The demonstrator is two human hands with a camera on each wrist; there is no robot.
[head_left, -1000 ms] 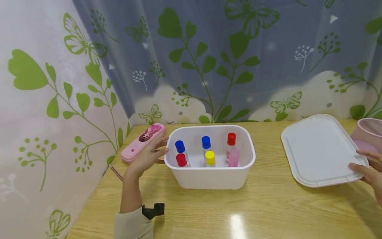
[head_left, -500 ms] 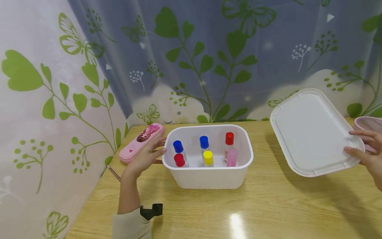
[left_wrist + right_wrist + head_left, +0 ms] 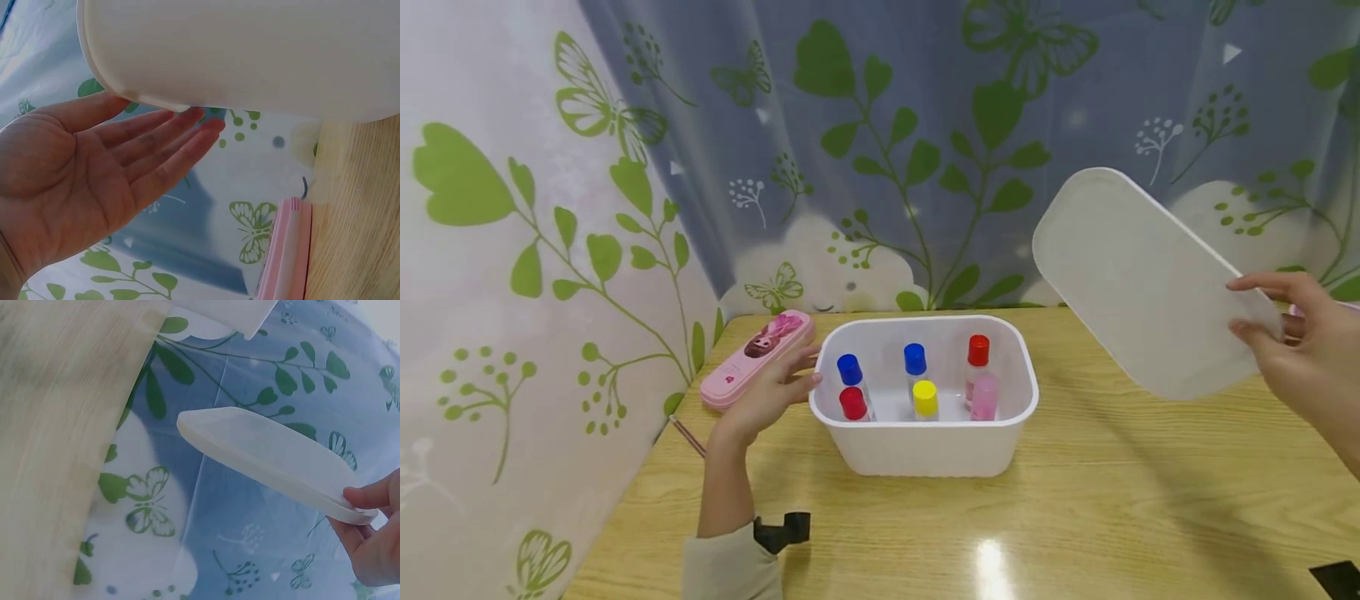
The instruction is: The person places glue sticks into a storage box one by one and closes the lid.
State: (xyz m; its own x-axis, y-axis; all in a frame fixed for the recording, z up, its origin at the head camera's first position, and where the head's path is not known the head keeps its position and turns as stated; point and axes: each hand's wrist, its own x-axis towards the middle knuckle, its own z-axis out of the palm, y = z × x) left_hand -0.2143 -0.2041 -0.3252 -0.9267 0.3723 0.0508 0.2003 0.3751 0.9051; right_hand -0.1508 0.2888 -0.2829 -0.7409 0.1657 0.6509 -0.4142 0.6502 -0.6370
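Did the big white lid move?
Yes. The lid, held by the right hand, went up off the table and leftward toward the white box.

The left hand (image 3: 771, 387) is raised at the end of an upright forearm, a pale beige sleeve at its lower end and a small black device strapped near the wrist. Its palm is open and faces right, fingers (image 3: 164, 134) straight and slightly spread, thumb apart from them; the fingertips lie against the outer wall of the white plastic tub (image 3: 925, 446). The right hand (image 3: 1296, 346) is lifted well above the table, thumb on top and fingers beneath, pinching the edge of the tilted white rectangular plastic lid (image 3: 1138, 279). Its forearm leaves the view at the right edge.
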